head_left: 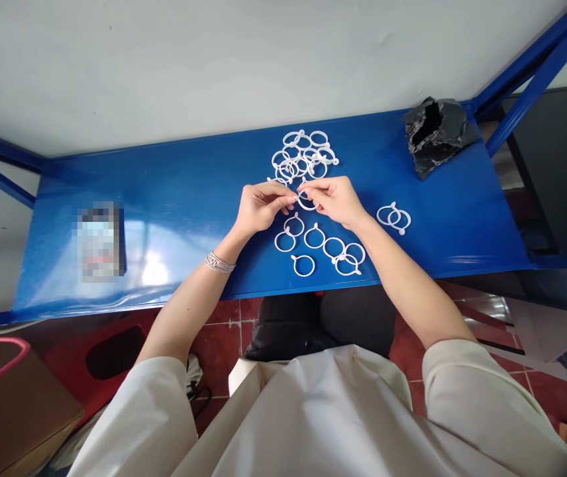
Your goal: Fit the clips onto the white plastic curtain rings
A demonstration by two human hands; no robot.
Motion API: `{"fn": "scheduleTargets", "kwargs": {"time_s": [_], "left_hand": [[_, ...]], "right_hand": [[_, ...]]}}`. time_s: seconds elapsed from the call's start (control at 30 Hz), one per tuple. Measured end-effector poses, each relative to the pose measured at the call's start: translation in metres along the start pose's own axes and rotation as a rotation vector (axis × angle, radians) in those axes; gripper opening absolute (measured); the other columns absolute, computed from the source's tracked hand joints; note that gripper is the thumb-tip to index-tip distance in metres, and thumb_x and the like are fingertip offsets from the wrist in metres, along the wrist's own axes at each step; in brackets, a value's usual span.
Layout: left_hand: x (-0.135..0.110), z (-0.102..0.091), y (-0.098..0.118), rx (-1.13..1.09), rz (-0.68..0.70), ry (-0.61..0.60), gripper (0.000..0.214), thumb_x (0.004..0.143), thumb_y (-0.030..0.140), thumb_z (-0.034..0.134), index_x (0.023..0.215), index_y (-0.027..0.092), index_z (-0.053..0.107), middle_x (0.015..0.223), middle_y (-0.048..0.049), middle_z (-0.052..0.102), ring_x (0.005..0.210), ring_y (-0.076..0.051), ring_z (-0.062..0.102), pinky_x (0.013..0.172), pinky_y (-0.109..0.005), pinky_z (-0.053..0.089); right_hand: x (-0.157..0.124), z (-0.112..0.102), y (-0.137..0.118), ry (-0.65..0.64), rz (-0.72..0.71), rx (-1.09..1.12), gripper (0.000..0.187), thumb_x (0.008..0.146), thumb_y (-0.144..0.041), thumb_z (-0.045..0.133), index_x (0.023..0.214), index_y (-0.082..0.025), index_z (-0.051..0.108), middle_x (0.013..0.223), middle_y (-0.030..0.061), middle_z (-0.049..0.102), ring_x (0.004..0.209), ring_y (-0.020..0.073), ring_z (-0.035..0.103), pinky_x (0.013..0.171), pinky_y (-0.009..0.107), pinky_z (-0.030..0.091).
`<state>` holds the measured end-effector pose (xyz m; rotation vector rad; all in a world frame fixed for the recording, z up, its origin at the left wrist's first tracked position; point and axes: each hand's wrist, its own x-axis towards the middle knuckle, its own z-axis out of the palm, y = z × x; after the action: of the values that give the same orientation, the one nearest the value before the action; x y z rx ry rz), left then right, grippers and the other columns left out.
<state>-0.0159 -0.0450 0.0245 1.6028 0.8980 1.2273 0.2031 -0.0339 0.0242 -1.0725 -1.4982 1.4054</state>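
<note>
The left hand [262, 207] and the right hand [336, 201] come together near the center of the frame, their fingertips pinching a single white plastic ring [307, 205] from either side, over a blue metal bench top [189, 199]. More rings of the same kind, each with a small tab, surround the hands. A tangled heap of interlocked rings [303, 156] lies just above the hands, and a loose scatter of single and linked rings [320, 248] lies just below them. A small linked cluster of rings [393, 217] sits apart, right of the right hand. At the upper right of the bench stands a crumpled black plastic bag [435, 136]. At the far left lies a pixelated, unreadable packet [99, 242]. A silver bracelet [220, 262] circles the left wrist, and cream sleeves [157, 414] fill the bottom of the frame. Below the bench, red floor tiles [224, 351] show, with a cardboard box [10, 411] at the lower left.
</note>
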Motion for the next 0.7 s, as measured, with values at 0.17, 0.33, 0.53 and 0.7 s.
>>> {"fn": "scheduleTargets", "kwargs": {"time_s": [0.17, 0.33, 0.53, 0.7], "left_hand": [[0.002, 0.002, -0.008, -0.058, -0.07, 0.11, 0.044, 0.087, 0.061, 0.093, 0.09, 0.018, 0.086, 0.083, -0.0068, 0.082, 0.06, -0.013, 0.075, 0.053, -0.024, 0.063], [0.004, 0.001, -0.017, -0.023, -0.084, 0.171, 0.047, 0.084, 0.064, 0.094, 0.098, 0.02, 0.085, 0.088, -0.0051, 0.082, 0.058, -0.011, 0.073, 0.053, -0.024, 0.062], [0.0, -0.003, -0.005, 0.166, -0.069, -0.006, 0.04, 0.088, 0.05, 0.093, 0.109, 0.019, 0.079, 0.082, -0.0016, 0.076, 0.058, -0.01, 0.068, 0.054, -0.022, 0.054], [0.001, -0.011, 0.013, 0.38, 0.012, -0.412, 0.028, 0.086, 0.029, 0.085, 0.112, 0.019, 0.082, 0.095, -0.006, 0.078, 0.076, -0.013, 0.072, 0.066, -0.025, 0.056]], "right_hand": [[-0.001, 0.001, -0.005, -0.017, -0.033, -0.059, 0.05, 0.094, -0.063, 0.084, 0.109, -0.016, 0.086, 0.074, 0.0008, 0.065, 0.056, 0.0101, 0.049, 0.054, 0.028, 0.041], [0.0, -0.007, -0.006, -0.013, -0.204, -0.456, 0.047, 0.083, -0.045, 0.098, 0.121, -0.019, 0.086, 0.107, 0.0075, 0.077, 0.068, 0.0146, 0.063, 0.074, 0.036, 0.058], [0.006, -0.02, 0.007, 0.139, -0.255, -0.576, 0.056, 0.096, -0.043, 0.086, 0.147, -0.022, 0.075, 0.124, 0.0121, 0.076, 0.087, 0.0253, 0.076, 0.09, 0.048, 0.066], [0.007, -0.023, 0.012, 0.187, -0.241, -0.508, 0.066, 0.101, -0.042, 0.08, 0.161, -0.024, 0.062, 0.14, 0.015, 0.071, 0.093, 0.0254, 0.077, 0.089, 0.045, 0.067]]}}
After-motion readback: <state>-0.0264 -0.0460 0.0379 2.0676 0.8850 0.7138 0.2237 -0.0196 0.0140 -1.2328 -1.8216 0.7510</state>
